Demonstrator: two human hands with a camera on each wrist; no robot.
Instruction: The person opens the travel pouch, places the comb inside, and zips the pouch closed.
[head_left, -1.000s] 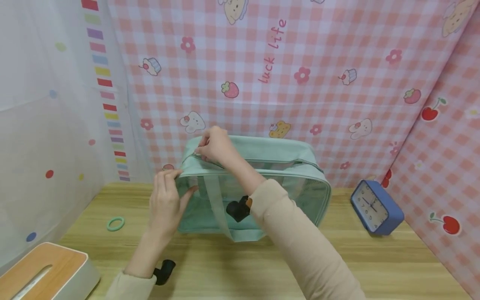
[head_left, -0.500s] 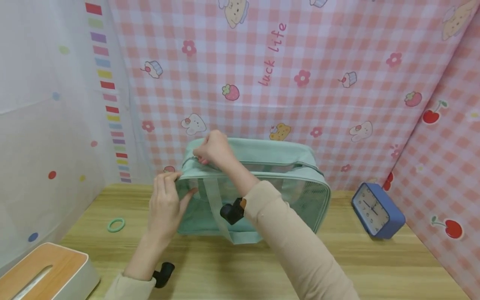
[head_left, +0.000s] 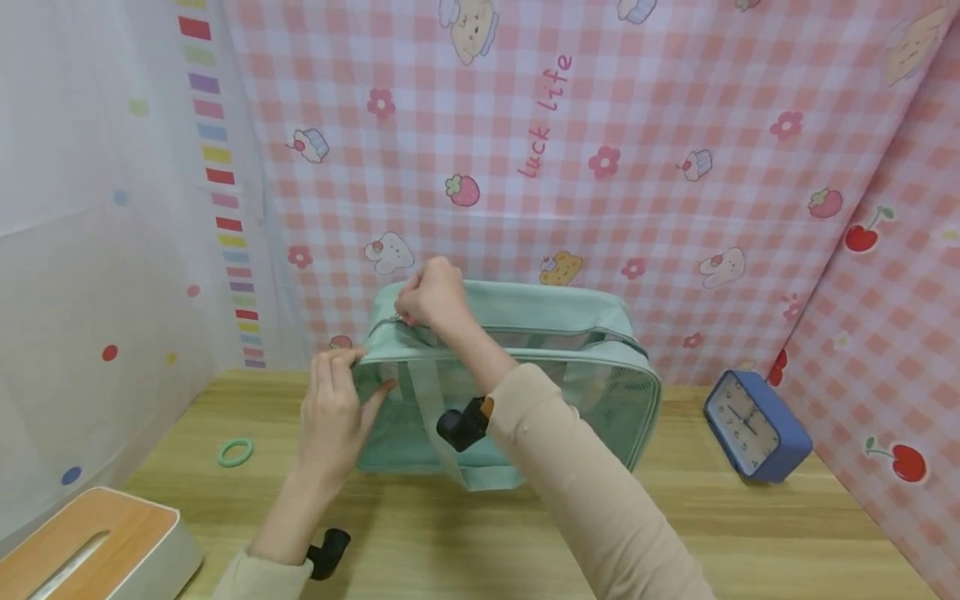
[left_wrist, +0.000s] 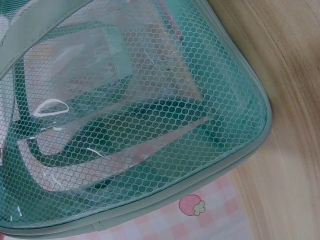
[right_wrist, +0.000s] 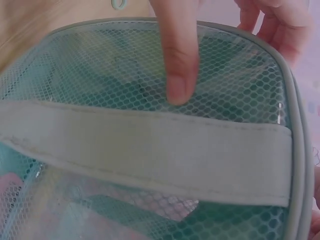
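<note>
A mint-green bag (head_left: 618, 404) with clear, mesh-patterned sides stands upright on the table. At its upper left corner my left hand (head_left: 333, 408) grips the edge, its thumb (right_wrist: 180, 65) flat against the mesh front in the right wrist view and its other fingers behind. My right hand (head_left: 437, 293) is at the top left of the bag, fingertips pinching the zipper pull, which they mostly cover. To the right of that hand the zipper (head_left: 615, 337) gapes along the top. A pale strap handle (head_left: 426, 396) hangs down the front. The left wrist view shows the mesh side (left_wrist: 150, 125) close up.
A green ring (head_left: 236, 452) lies on the wooden table (head_left: 465, 550) at left. A tissue box (head_left: 97, 533) with a wooden lid sits at the lower left. To the right stands a blue alarm clock (head_left: 757, 425). A pink checked cloth (head_left: 600, 100) hangs behind the bag.
My right hand has shifted slightly right along the zipper. The left hand keeps its grip on the corner. The whole head view has slid a little downward.
</note>
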